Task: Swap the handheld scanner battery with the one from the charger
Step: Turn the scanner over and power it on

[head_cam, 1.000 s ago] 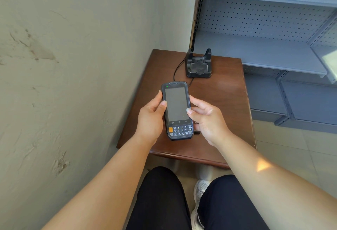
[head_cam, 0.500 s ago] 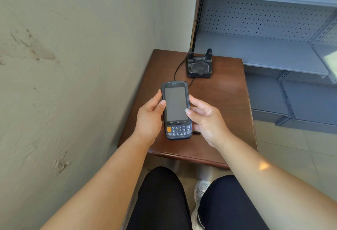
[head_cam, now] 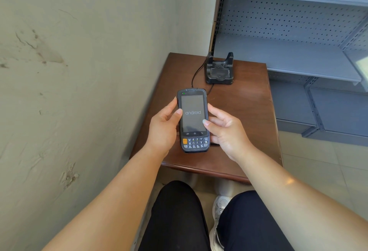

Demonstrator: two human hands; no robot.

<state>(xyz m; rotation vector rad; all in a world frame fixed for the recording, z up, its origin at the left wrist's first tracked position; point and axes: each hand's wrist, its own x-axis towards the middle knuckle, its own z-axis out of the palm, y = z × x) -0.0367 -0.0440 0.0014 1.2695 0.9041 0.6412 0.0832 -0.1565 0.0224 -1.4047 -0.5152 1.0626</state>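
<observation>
Both hands hold the handheld scanner [head_cam: 193, 120] above the near part of the brown desk [head_cam: 247, 111]: the left hand [head_cam: 164, 129] grips its left edge, the right hand [head_cam: 225, 131] its right edge, thumbs on the screen, which reads "android". Farther back, the black charger [head_cam: 219, 69] sits on the desk, its cable [head_cam: 196, 75] trailing left.

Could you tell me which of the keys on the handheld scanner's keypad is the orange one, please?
It is the top-left key of the black handheld scanner, nearest the left hand; all the other keys are dark grey.
</observation>
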